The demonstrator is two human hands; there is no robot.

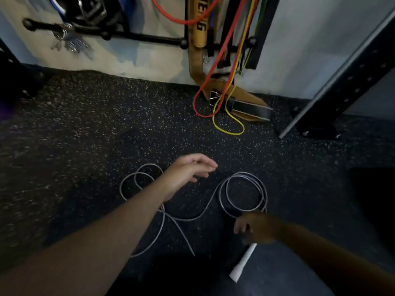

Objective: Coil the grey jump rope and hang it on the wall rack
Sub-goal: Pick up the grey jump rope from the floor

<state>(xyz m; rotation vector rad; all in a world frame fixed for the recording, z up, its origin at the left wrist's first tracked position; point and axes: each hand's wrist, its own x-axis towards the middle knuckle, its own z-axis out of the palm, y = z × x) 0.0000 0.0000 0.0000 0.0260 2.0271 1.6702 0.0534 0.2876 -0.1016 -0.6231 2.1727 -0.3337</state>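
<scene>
The grey jump rope (222, 190) lies in loose loops on the dark speckled floor, one loop at the left and a tighter coil at the right. My left hand (188, 171) hovers above the left loop, fingers apart, holding nothing. My right hand (254, 228) is closed around the top of the rope's white handle (242, 263), which slants down toward me. The black wall rack (149, 37) with knobbed pegs runs along the wall at the top.
Red and yellow ropes (215, 116) and a tan leather belt (241, 105) hang from the rack and trail onto the floor. Keys (70, 42) dangle at the rack's left. A black perforated steel upright (333, 97) stands at the right, another at the far left.
</scene>
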